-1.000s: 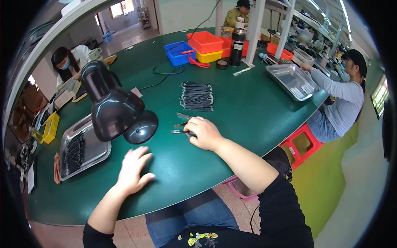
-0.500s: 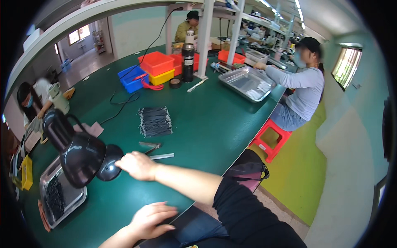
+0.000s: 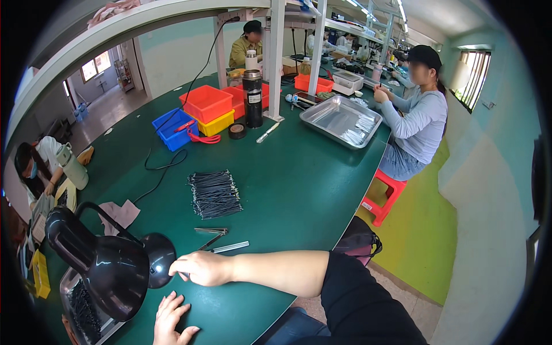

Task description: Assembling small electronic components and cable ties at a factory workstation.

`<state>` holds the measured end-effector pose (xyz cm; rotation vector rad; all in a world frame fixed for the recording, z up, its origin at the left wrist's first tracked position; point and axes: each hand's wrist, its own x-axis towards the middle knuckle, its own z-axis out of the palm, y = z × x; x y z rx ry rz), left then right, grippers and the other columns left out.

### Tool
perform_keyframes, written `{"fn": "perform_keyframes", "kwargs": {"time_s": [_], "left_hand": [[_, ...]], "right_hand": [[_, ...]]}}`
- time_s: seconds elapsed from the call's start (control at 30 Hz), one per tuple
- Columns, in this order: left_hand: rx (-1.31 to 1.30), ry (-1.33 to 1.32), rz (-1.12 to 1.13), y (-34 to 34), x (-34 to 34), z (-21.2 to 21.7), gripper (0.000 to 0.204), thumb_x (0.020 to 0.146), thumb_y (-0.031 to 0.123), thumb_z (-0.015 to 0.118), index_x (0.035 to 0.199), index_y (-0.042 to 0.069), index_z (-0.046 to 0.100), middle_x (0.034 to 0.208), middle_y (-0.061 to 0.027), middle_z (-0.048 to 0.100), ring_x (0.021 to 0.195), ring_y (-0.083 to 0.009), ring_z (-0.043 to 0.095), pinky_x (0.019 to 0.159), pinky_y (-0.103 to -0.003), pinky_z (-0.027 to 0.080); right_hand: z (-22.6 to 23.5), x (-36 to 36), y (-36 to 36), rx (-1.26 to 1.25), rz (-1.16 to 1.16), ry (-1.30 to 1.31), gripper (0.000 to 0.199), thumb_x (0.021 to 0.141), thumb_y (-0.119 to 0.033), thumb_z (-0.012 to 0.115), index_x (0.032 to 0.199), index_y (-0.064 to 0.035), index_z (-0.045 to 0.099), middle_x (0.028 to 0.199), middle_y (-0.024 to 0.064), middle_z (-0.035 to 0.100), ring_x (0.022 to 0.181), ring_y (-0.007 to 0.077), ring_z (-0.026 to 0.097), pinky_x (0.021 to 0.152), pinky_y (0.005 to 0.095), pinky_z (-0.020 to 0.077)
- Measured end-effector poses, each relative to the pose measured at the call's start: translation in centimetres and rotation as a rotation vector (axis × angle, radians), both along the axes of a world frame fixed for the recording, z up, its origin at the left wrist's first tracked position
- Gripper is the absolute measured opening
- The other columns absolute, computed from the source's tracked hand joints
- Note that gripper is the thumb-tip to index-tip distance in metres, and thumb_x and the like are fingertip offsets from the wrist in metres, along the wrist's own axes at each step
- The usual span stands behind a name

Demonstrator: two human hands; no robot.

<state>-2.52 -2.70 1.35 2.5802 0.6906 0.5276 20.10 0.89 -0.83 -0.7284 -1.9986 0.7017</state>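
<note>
My right hand (image 3: 206,269) reaches over the green table with curled fingers, its fingertips next to the round base (image 3: 158,261) of a black desk lamp (image 3: 118,267). A dark bit shows between the fingers, too small to name. Nearer to me, my left hand (image 3: 171,319) lies on the tabletop, fingers spread and holding nothing. Just beyond my right hand are a thin metal hand tool (image 3: 214,236) with two arms and a flat silver strip (image 3: 231,247). Farther off lies a bundle of short thin black cables (image 3: 215,194).
Under the lamp shade, a metal tray (image 3: 112,330) holds black pieces. Blue bin (image 3: 172,135), red bin (image 3: 206,103) and black thermos (image 3: 252,100) stand at the back. A person (image 3: 422,112) sits at the right by another metal tray (image 3: 325,118). The lamp cord (image 3: 167,167) crosses the table.
My view has shifted. My left hand has moved up onto the table with its fingers spread. My right hand stays by the lamp base, fingers more curled. The seated person's hands have risen from the tray.
</note>
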Motion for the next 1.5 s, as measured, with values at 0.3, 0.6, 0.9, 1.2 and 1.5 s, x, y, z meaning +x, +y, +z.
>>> {"fn": "perform_keyframes", "kwargs": {"time_s": [0.3, 0.6, 0.9, 1.2, 1.5], "left_hand": [[-0.124, -0.309, 0.062, 0.5, -1.0, -1.0, 0.012, 0.069, 0.008, 0.062, 0.078, 0.002, 0.063, 0.08, -0.0104, 0.064, 0.078, -0.0243, 0.062, 0.071, -0.032, 0.048], [-0.12, -0.515, 0.305, 1.3, -1.9, -1.9, 0.012, 0.076, 0.012, 0.06, 0.083, 0.003, 0.064, 0.079, -0.0096, 0.064, 0.07, -0.0218, 0.061, 0.065, -0.029, 0.048], [0.37, -0.36, 0.183, -0.3, -3.3, -1.1, 0.008, 0.07, 0.014, 0.066, 0.073, 0.007, 0.064, 0.059, -0.0043, 0.057, 0.053, -0.0191, 0.055, 0.051, -0.029, 0.045], [0.673, 0.2, 0.599, 2.4, -14.5, 3.3, 0.015, 0.068, 0.005, 0.06, 0.082, 0.008, 0.06, 0.081, -0.0052, 0.059, 0.078, -0.0232, 0.057, 0.068, -0.034, 0.045], [0.412, 0.297, 1.061, 7.9, -26.8, 2.4, 0.016, 0.068, 0.006, 0.062, 0.084, 0.006, 0.059, 0.09, -0.008, 0.058, 0.089, -0.026, 0.053, 0.078, -0.036, 0.043]], "right_hand": [[0.2, -1.2, -0.1, -0.262, 0.09, -0.018, 0.032, 0.067, -0.001, 0.045, 0.097, 0.0015, 0.055, 0.08, 0.0153, 0.058, 0.075, 0.0275, 0.057, 0.068, 0.0353, 0.045], [-0.1, -0.3, -0.3, -0.289, 0.032, -0.208, 0.039, 0.067, 0.005, 0.032, 0.098, 0.0022, 0.056, 0.07, 0.0073, 0.055, 0.061, 0.0124, 0.051, 0.059, 0.0242, 0.0433], [0.8, -0.9, -1.1, -0.252, 0.099, -0.245, 0.044, 0.062, 0.009, 0.03, 0.098, 0.0037, 0.055, 0.067, 0.0077, 0.054, 0.059, 0.0117, 0.049, 0.057, 0.0215, 0.042], [1.1, -0.5, -0.7, -0.173, 0.081, -0.303, 0.041, 0.06, 0.008, 0.035, 0.094, 0.0019, 0.058, 0.069, 0.0084, 0.055, 0.06, 0.0147, 0.051, 0.057, 0.0224, 0.0409], [0.0, -0.5, -0.7, -0.11, 0.049, -0.308, 0.039, 0.061, 0.009, 0.036, 0.092, -0.0006, 0.059, 0.069, 0.0072, 0.056, 0.06, 0.0146, 0.051, 0.055, 0.0227, 0.04]]}}
